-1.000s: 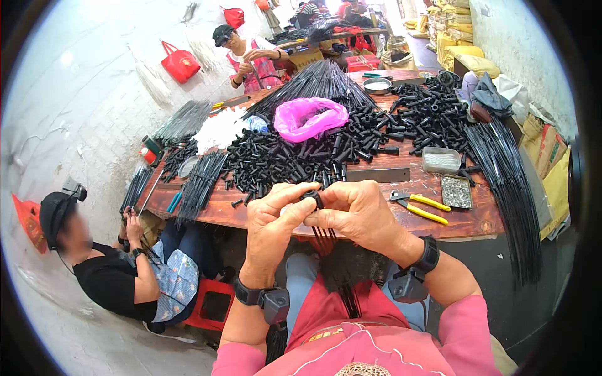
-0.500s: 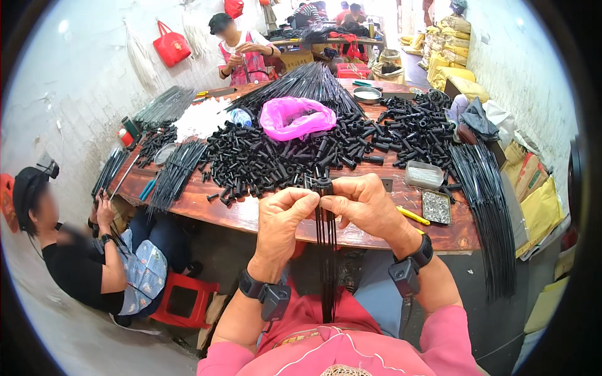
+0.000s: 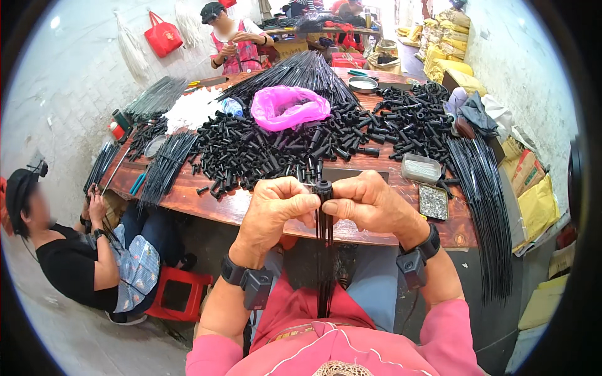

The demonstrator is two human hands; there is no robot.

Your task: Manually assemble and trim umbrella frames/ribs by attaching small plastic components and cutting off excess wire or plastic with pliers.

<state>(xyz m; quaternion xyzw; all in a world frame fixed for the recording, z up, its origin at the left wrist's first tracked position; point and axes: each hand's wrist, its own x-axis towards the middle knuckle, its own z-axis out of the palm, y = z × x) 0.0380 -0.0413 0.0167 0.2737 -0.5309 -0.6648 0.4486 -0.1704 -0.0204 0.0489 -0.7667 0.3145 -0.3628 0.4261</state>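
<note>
Over the table's near edge my hands work at a black umbrella runner (image 3: 323, 187), a short tube with a flanged head. A bundle of thin black umbrella ribs (image 3: 325, 263) hangs from it down over my lap. My left hand (image 3: 276, 207) is closed, thumb and fingers pinching at the ribs just below the head. A short thin pale wire sticks out beside its fingers, next to the head. My right hand (image 3: 373, 205) pinches the runner from the other side, thumb near its tube. The exact contact points are partly hidden by the fingers.
Loose black runners (image 3: 251, 153) cover the wooden table (image 3: 401, 232), with a pink bag (image 3: 290, 108) among them. A clear box (image 3: 421, 168) and a metal-bits tray (image 3: 433, 202) stand right. Rib bundles (image 3: 480, 219) overhang the edge. Co-workers sit left (image 3: 69, 263) and behind (image 3: 232, 41).
The whole view has shifted slightly. My left hand has drawn a little away from the ribs, and its wire shows more clearly. The yellow-handled tool is now mostly hidden behind my right wrist.
</note>
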